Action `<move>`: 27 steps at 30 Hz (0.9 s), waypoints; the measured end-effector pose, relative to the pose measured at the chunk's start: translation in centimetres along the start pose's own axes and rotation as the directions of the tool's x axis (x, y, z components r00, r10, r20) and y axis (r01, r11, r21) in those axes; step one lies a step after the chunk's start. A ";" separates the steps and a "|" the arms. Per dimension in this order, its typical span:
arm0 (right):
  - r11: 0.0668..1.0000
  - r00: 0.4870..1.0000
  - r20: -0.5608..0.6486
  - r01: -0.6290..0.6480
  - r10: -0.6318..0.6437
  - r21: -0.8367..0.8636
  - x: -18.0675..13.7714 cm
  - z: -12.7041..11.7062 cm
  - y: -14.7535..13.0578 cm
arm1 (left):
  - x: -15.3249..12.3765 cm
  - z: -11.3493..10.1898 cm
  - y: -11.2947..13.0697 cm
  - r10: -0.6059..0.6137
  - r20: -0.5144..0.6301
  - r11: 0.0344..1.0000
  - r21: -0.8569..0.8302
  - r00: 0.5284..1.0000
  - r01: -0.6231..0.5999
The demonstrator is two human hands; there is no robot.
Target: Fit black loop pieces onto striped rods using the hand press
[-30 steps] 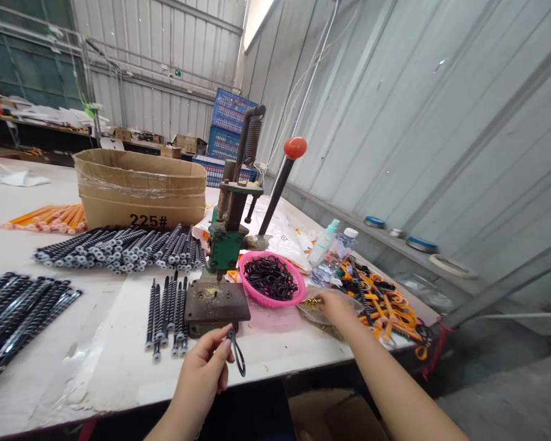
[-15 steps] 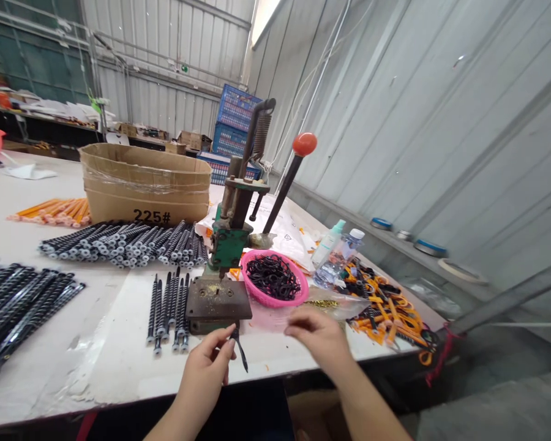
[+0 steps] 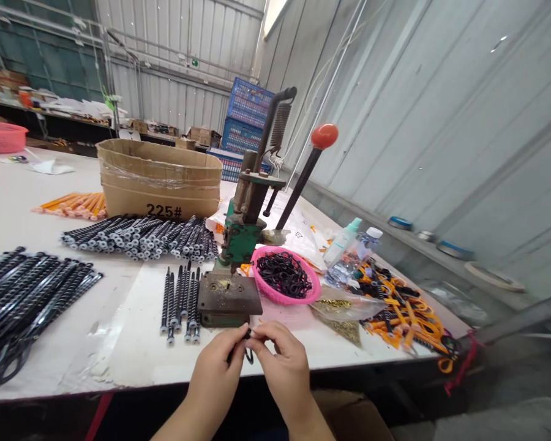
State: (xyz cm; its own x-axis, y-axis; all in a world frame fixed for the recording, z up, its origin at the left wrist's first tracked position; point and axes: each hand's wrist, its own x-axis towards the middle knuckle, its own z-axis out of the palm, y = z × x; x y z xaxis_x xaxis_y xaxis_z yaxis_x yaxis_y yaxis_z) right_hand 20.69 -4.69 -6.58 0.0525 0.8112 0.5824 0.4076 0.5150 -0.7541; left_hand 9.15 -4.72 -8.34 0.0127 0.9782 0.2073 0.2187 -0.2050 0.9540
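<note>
My left hand (image 3: 220, 367) and my right hand (image 3: 280, 361) meet over the table's near edge, both pinching a small black loop-shaped clip (image 3: 247, 350). Just beyond them stands a green hand press (image 3: 241, 236) with a rusty base plate (image 3: 228, 295) and a red-knobbed lever (image 3: 324, 136). A pink basket of black clips (image 3: 284, 275) sits right of the press. A clear bag of small brass pieces (image 3: 344, 306) lies beside it.
Black spiral-gripped rods lie in a short row (image 3: 181, 300), a long row (image 3: 138, 236) and a pile at left (image 3: 22, 300). A cardboard box marked 225# (image 3: 158, 180), orange rods (image 3: 76, 205), bottles (image 3: 349, 242) and orange-black parts (image 3: 404, 312) crowd the white table (image 3: 50, 361).
My right hand left the bag of brass pieces at right and came to the left hand; both now pinch the black clip. The view shifted slightly left.
</note>
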 end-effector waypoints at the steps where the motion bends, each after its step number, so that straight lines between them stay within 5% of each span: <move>1: 1.000 1.000 -0.001 0.018 -0.018 -0.004 -0.1 0.1 0.0 | -0.1 0.1 0.0 0.005 0.004 1.000 -0.002 1.000 -0.005; 8: 0.997 0.994 -0.096 -0.043 0.049 0.059 -1.3 0.7 0.9 | -0.7 0.3 -0.8 0.072 0.006 0.996 0.054 0.997 -0.072; 13: 0.962 0.973 -0.141 -0.148 0.184 0.229 -1.7 1.1 1.7 | -0.9 0.3 -1.1 0.396 0.027 0.888 0.241 0.918 -0.391; 18: 0.773 0.940 0.124 -0.332 0.317 0.541 -2.5 2.0 2.1 | -1.2 0.2 -1.2 0.549 0.139 0.740 0.377 0.824 -0.557; 22: 0.880 0.966 0.145 -0.257 0.216 0.399 -2.0 1.4 2.3 | -0.1 -1.3 -0.4 0.458 0.285 0.695 0.476 0.842 -0.539; 25: 0.996 0.957 0.284 -0.081 0.065 0.045 0.6 0.9 2.8 | 3.0 -3.1 0.8 0.224 0.424 0.672 0.585 0.877 -0.455; 27: 0.980 0.928 0.371 0.054 0.021 -0.191 3.1 1.2 3.8 | 5.9 -4.1 1.4 0.077 0.516 0.625 0.642 0.853 -0.445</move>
State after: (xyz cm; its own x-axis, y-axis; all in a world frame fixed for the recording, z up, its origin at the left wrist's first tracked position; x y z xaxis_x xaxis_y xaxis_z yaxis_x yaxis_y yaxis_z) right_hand 21.26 0.12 -7.98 -0.2806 0.8668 0.4122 0.5761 0.4956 -0.6500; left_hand 5.52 0.62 -4.93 0.5310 0.8360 0.1387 0.7574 -0.5416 0.3647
